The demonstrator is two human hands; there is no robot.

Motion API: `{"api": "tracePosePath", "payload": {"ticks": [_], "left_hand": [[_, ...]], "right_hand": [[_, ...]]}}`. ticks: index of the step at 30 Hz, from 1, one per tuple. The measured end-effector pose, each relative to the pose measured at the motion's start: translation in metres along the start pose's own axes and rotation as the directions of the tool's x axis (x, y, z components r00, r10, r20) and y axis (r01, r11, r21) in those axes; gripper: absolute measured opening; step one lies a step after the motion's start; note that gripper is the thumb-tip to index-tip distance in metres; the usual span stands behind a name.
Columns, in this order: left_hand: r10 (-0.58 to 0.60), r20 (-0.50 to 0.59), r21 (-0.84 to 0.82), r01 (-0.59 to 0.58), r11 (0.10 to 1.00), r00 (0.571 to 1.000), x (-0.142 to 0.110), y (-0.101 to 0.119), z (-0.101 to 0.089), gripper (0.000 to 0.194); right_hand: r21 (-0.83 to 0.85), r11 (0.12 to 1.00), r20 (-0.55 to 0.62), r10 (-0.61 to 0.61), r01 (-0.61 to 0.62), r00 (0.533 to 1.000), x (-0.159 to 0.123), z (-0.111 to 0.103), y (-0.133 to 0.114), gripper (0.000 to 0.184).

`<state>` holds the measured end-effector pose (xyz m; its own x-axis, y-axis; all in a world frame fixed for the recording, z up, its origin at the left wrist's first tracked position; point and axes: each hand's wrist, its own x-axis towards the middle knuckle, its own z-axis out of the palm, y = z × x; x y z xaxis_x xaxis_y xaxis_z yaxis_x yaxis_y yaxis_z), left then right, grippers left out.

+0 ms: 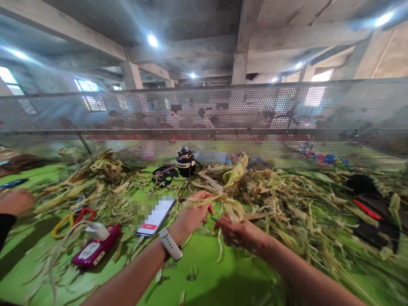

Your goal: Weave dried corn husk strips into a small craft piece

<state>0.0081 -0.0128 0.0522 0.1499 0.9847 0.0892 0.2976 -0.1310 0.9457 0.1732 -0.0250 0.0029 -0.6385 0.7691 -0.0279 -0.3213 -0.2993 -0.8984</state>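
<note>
My left hand (pixel 195 211), with a white watch (pixel 171 244) on its wrist, is closed on one end of a pale yellow-green corn husk strip (pixel 233 207). My right hand (pixel 236 231) grips the same strip in a fist, just to the right and slightly lower. Between the two hands the husk bends in a loop. A thin loose shred hangs below my right fingers. Both hands are over the green tabletop (pixel 219 272). Just left of my left hand lies a phone (pixel 159 216) with a lit screen. Behind the hands is a heap of dried husks (pixel 264 195).
A purple power block (pixel 98 250) with a white charger (pixel 97 231) sits front left, beside scissors (pixel 73 223) with red and yellow handles. A black jar (pixel 185 163) stands before the perforated metal screen (pixel 207 110). Another person's hand (pixel 17 203) is at far left.
</note>
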Motion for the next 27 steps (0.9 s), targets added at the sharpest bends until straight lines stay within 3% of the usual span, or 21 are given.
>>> {"api": "tracePosePath", "payload": {"ticks": [2,4,5,7,9,10,12,13,15,16,18,20,22,24,26,27], "left_hand": [[-0.035,-0.049,-0.031,0.033,0.999,0.998,0.005,-0.005,-0.005,0.015],[-0.08,-0.096,-0.09,0.071,0.993,0.992,0.009,-0.01,-0.008,0.016],[-0.121,-0.107,-0.135,0.106,0.985,0.987,0.01,-0.012,-0.008,0.017],[-0.202,-0.098,-0.227,0.176,0.958,0.974,0.01,-0.015,-0.006,0.015],[-0.224,-0.062,-0.289,0.197,0.937,0.973,0.008,-0.016,0.0,0.011],[-0.198,-0.045,-0.3,0.175,0.938,0.979,0.007,-0.015,0.003,0.011],[-0.131,-0.023,-0.316,0.117,0.942,0.991,0.004,-0.014,0.011,0.014],[-0.108,-0.013,-0.322,0.098,0.942,0.994,0.003,-0.013,0.014,0.016],[-0.117,0.017,-0.334,0.116,0.935,0.993,-0.001,-0.01,0.018,0.018],[-0.149,0.039,-0.353,0.153,0.923,0.988,-0.002,-0.009,0.018,0.018],[-0.24,0.09,-0.438,0.255,0.862,0.967,-0.006,-0.007,0.017,0.014],[-0.328,0.15,-0.56,0.354,0.749,0.933,-0.01,-0.007,0.016,0.008],[-0.371,0.21,-0.657,0.411,0.632,0.905,-0.012,-0.009,0.017,0.008],[-0.387,0.227,-0.713,0.424,0.559,0.893,-0.013,-0.01,0.021,0.01],[-0.407,0.185,-0.74,0.399,0.542,0.895,-0.013,-0.01,0.026,0.009],[-0.414,0.15,-0.747,0.377,0.547,0.898,-0.013,-0.01,0.029,0.008]], "right_hand": [[-0.116,0.992,0.026,-0.038,0.04,0.999,-0.005,-0.009,-0.014,0.054],[-0.318,0.948,-0.113,-0.075,0.036,0.991,-0.01,-0.015,-0.026,0.064],[-0.486,0.874,-0.21,-0.15,0.03,0.966,-0.012,-0.017,-0.029,0.062],[-0.813,0.583,-0.312,-0.426,-0.006,0.849,-0.016,-0.016,-0.032,0.049],[-0.978,0.209,-0.158,-0.665,-0.022,0.73,-0.016,-0.01,-0.031,0.038],[-0.998,0.061,-0.043,-0.716,0.001,0.697,-0.015,-0.005,-0.031,0.039],[-0.99,-0.085,0.14,-0.698,0.112,0.702,-0.009,0.006,-0.033,0.048],[-0.983,-0.092,0.176,-0.688,0.156,0.704,-0.005,0.01,-0.034,0.048],[-0.97,0.002,0.175,-0.693,0.244,0.7,0.005,0.012,-0.038,0.028],[-0.953,0.116,0.117,-0.713,0.281,0.692,0.011,0.009,-0.04,0.016],[-0.841,0.461,-0.136,-0.686,0.282,0.715,0.02,-0.001,-0.039,0.017],[-0.621,0.761,-0.4,-0.513,0.187,0.76,0.024,-0.014,-0.035,0.026],[-0.54,0.834,-0.476,-0.41,0.11,0.778,0.025,-0.026,-0.029,0.032],[-0.563,0.824,-0.501,-0.403,0.065,0.766,0.02,-0.034,-0.026,0.031],[-0.606,0.794,-0.545,-0.456,0.047,0.704,0.012,-0.035,-0.028,0.025],[-0.656,0.753,-0.555,-0.529,0.053,0.642,0.007,-0.034,-0.03,0.023]]}}
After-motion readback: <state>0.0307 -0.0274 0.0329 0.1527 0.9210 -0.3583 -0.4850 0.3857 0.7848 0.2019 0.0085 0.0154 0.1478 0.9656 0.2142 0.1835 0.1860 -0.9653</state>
